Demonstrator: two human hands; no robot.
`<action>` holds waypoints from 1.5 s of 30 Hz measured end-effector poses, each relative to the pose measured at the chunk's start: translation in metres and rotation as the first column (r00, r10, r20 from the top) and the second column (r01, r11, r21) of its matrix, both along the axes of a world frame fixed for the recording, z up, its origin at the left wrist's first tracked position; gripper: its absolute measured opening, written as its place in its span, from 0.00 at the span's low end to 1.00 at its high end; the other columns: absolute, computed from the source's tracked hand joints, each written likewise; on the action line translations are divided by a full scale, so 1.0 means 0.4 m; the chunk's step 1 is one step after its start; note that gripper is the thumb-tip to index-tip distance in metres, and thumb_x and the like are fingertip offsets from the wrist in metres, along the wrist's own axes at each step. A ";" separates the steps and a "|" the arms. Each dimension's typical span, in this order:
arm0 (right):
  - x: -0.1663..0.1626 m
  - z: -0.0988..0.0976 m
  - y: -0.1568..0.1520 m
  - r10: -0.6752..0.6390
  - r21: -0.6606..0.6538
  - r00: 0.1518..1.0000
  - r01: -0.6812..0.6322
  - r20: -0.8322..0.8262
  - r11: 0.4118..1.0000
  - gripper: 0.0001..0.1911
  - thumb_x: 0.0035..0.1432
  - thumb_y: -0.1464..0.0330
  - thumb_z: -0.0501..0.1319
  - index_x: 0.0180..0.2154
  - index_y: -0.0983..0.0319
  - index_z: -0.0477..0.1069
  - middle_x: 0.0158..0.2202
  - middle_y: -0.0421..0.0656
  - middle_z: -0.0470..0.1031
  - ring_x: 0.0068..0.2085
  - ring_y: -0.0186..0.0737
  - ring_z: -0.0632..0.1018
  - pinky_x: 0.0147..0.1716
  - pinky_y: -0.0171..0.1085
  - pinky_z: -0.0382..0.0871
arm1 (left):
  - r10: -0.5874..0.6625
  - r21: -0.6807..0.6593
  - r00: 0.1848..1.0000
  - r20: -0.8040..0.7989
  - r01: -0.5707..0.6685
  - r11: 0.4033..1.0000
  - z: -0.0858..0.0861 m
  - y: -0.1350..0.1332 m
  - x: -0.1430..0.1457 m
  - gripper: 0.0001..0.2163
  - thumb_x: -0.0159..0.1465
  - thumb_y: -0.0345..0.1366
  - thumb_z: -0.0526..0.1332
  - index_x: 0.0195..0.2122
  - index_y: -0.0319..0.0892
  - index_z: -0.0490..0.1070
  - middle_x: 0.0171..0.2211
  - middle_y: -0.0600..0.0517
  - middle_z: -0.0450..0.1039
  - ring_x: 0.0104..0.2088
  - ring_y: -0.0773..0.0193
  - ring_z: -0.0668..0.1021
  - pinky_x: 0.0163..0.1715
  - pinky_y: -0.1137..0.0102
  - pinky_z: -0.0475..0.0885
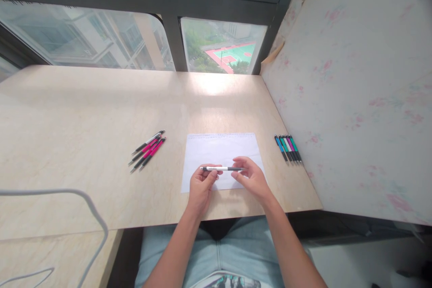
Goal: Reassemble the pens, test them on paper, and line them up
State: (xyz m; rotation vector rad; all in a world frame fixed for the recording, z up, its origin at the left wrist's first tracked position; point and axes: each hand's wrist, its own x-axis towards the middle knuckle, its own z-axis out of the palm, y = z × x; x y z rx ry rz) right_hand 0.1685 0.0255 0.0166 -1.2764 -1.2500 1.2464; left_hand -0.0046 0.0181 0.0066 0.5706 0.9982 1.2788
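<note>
A white and black pen (221,168) lies level between my two hands, just above a white sheet of paper (221,150). My left hand (201,185) pinches its left end with closed fingers. My right hand (251,179) pinches its right end, the fingers curled round it. Both hands hover over the near half of the sheet, close to the table's front edge.
Several pens, mostly pink and black, (147,149) lie in a loose bunch left of the sheet. A row of blue, green and pink pens (288,147) lies to its right by the wall (354,99). The beige table (84,112) ends at a window. A white cable (91,207) loops at the front left.
</note>
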 end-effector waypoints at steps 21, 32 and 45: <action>0.006 0.050 0.007 -0.006 0.109 0.997 -0.003 0.077 0.994 0.06 0.55 0.64 0.65 0.34 0.59 0.75 0.36 0.43 0.77 0.40 0.41 0.77 0.38 0.38 0.72 | 0.047 0.069 0.999 -0.010 -0.046 0.997 0.000 0.001 0.000 0.11 0.53 0.36 0.70 0.36 0.41 0.75 0.36 0.48 0.79 0.34 0.65 0.79 0.40 0.69 0.70; -0.011 0.052 0.030 -0.018 -0.019 0.997 0.020 0.068 1.000 0.13 0.58 0.58 0.62 0.31 0.61 0.75 0.24 0.41 0.74 0.26 0.36 0.74 0.27 0.35 0.68 | -0.004 0.139 0.999 -0.035 0.009 0.990 0.014 0.030 0.001 0.09 0.55 0.35 0.69 0.36 0.40 0.75 0.37 0.46 0.79 0.35 0.63 0.79 0.40 0.68 0.70; -0.014 -0.072 0.057 -0.069 0.049 0.973 0.082 -0.219 0.995 0.15 0.61 0.55 0.58 0.40 0.59 0.73 0.25 0.40 0.74 0.27 0.36 0.73 0.31 0.37 0.69 | 0.000 0.064 1.000 0.019 -0.001 0.998 -0.007 0.055 -0.005 0.10 0.54 0.36 0.69 0.37 0.42 0.73 0.41 0.47 0.77 0.38 0.64 0.78 0.39 0.70 0.69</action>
